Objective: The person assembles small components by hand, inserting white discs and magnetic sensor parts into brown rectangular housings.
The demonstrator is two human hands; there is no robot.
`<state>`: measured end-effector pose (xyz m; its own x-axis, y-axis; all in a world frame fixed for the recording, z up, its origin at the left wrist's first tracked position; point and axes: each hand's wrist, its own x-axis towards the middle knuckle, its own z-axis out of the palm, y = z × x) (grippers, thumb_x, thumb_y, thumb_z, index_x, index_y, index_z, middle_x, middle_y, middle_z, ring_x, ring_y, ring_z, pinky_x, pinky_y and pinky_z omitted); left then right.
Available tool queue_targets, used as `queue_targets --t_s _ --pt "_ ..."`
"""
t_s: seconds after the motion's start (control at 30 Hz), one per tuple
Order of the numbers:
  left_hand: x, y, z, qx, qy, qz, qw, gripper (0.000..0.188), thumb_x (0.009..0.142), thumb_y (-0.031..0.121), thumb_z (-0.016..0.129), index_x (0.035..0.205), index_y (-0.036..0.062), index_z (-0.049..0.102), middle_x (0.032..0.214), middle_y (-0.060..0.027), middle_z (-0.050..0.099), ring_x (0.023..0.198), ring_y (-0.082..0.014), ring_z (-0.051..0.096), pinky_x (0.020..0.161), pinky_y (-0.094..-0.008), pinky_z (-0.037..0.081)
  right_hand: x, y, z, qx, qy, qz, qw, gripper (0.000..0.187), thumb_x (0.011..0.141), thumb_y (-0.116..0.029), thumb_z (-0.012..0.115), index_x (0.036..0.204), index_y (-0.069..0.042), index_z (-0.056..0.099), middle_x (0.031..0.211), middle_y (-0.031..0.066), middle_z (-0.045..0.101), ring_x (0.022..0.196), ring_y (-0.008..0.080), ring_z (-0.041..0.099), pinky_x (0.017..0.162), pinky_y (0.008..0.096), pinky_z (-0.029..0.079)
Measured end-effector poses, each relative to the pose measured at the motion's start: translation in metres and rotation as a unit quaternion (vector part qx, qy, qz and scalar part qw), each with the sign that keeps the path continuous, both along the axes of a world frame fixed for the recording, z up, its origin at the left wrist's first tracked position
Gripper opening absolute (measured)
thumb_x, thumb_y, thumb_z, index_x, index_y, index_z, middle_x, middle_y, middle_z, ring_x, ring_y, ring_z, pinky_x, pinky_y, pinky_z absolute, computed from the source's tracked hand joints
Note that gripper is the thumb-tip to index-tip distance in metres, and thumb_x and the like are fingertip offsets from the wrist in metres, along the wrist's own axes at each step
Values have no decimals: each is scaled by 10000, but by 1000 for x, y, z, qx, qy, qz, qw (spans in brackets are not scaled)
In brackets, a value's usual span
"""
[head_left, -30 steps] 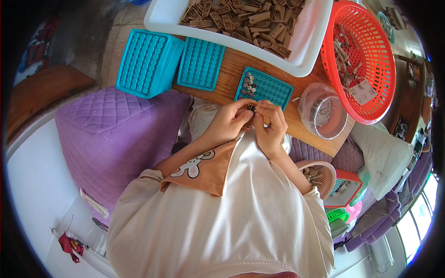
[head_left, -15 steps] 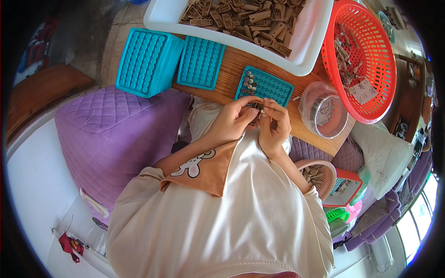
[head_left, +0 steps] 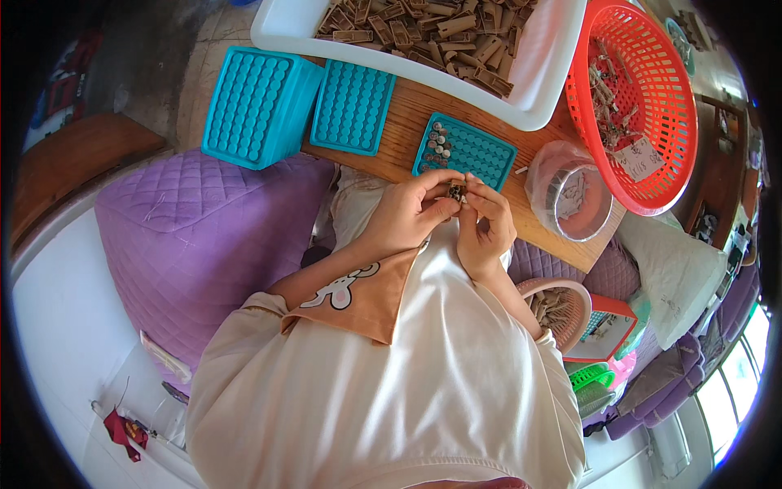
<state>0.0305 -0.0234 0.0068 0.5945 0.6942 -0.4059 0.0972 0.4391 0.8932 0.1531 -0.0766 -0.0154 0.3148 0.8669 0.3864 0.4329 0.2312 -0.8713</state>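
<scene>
Both my hands meet in front of my chest, close to the near edge of the wooden table point(head_left: 411, 114). Between their fingertips is a small brown plastic housing point(head_left: 457, 192) with some shiny metal in it; the fingers cover much of it. My left hand point(head_left: 414, 208) pinches it from the left with thumb and fingers. From the right, the thumb and fingers of my right hand point(head_left: 485, 222) close on the same piece. Just beyond them lies a teal tray point(head_left: 481, 151) of round pockets, with several small round white and dark parts at its left end.
Behind stands a white tub point(head_left: 533, 114) heaped with brown plastic housings point(head_left: 456, 37). At right are a red basket point(head_left: 680, 122) of small metal parts and a clear-lined round container point(head_left: 603, 220). Teal trays point(head_left: 350, 106) stand left, above a purple quilted cover point(head_left: 204, 228).
The brown housing has turned between my fingers and shifted slightly to the right. My right-hand fingers have moved a little, and the hands stay together.
</scene>
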Motion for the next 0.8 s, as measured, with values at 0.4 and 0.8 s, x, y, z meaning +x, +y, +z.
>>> queue_targets --t_s 0.4,0.8 --pt "-3 5 -2 -8 15 7 1000 258 795 52 495 1044 -17 484 800 -81 595 703 -119 577 626 -233 462 7 4 7 -182 182 74 963 143 706 76 570 828 22 516 935 121 529 823 209 555 734 318 487" --pt "-22 26 -2 -166 -60 69 982 207 848 86 392 1014 17 493 870 -66 570 697 -107 555 647 -223 453 19 49 -25 -196 -91 35 976 255 724 7 567 968 -45 520 826 81 593 723 173 567 618 274 458"
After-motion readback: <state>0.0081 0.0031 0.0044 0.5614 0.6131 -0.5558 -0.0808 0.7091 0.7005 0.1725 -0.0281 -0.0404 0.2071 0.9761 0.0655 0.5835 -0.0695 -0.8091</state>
